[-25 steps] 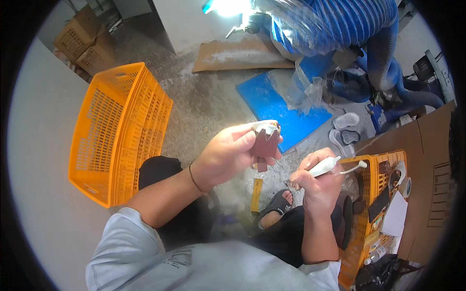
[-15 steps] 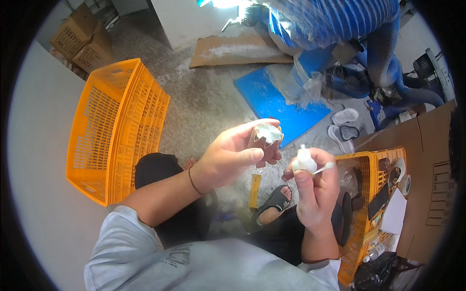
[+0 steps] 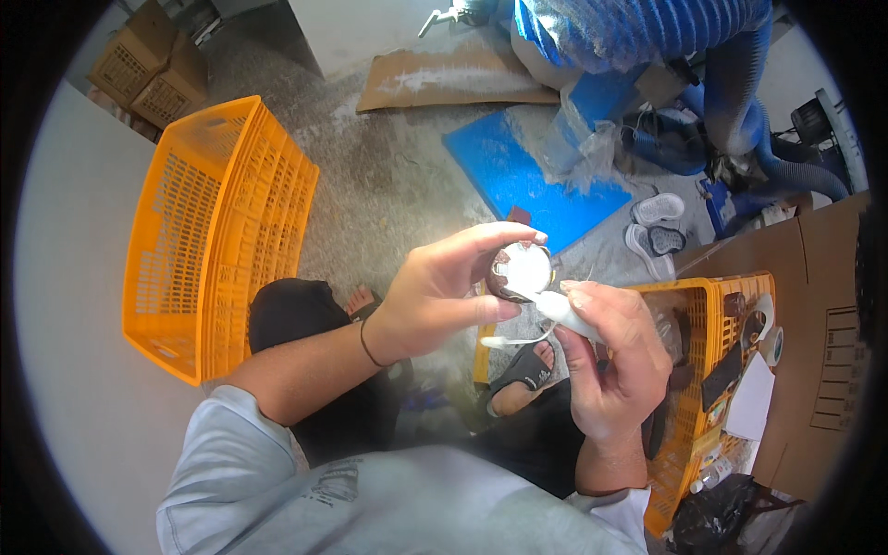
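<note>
A: Location of the round piece (image 3: 527, 268)?
B: In the left hand (image 3: 433, 291), in front of the body, white face toward the camera, dark brown wrapping (image 3: 499, 270) round the side.
A: Location of the white squeeze bottle (image 3: 572, 316)?
B: In the right hand (image 3: 625, 356), tipped leftward, nozzle (image 3: 537, 298) at the lower edge of the white face; contact impossible to confirm. White cap (image 3: 498, 342) dangling below, clear of the face.
A: Recommended handling?
B: In judgement: brace the round piece, squeeze lightly and evenly, turn the piece rather than the bottle, and guard against the cap swinging into the face.
A: Grips?
B: Left: thumb and fingers part-curled, spread to the piece's width, clasping its side. Right: thumb below, fingers above, closed to the bottle's width.
A: Pose?
B: Left forearm (image 3: 301, 375) slanting in from lower left; right forearm (image 3: 610, 464) nearly upright, hand angled inward. Beyond, at left, stacked orange crates (image 3: 211, 250); at right, another orange crate (image 3: 710, 319).
</note>
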Tool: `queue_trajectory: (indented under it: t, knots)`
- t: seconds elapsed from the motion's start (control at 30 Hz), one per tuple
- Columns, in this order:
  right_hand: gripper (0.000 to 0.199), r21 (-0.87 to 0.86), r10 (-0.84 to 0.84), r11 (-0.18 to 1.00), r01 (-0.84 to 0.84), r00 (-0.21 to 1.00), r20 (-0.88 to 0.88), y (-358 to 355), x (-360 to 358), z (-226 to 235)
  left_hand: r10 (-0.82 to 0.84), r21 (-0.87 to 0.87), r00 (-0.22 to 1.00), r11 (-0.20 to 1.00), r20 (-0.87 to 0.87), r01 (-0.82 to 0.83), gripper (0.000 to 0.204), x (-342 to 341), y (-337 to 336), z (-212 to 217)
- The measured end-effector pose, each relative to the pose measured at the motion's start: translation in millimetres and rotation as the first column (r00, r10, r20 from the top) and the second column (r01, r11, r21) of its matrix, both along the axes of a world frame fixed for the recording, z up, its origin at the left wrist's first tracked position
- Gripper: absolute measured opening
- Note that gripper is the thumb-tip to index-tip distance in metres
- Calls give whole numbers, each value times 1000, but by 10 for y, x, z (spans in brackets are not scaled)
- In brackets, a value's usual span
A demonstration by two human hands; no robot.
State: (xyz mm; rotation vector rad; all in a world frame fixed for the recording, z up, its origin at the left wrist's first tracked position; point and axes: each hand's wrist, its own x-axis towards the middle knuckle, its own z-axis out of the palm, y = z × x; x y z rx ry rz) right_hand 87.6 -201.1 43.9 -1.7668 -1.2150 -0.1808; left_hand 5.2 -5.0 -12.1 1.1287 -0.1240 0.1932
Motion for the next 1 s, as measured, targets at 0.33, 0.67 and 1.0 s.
queue_trajectory:
  t: [0.33, 0.67, 1.0]
  knots:
    - [33, -52, -21, 998, 24, 998, 54, -9, 5, 71, 183, 376, 967, 895, 176, -238, 63, -7, -20, -47]
    - [33, -80, -16, 997, 20, 999, 43, 2, -7, 87, 202, 375, 962, 890, 183, -258, 63, -8, -19, -63]
    - [33, -105, -13, 994, 18, 998, 54, -2, -5, 103, 207, 426, 965, 867, 161, -257, 62, -17, 0, -41]
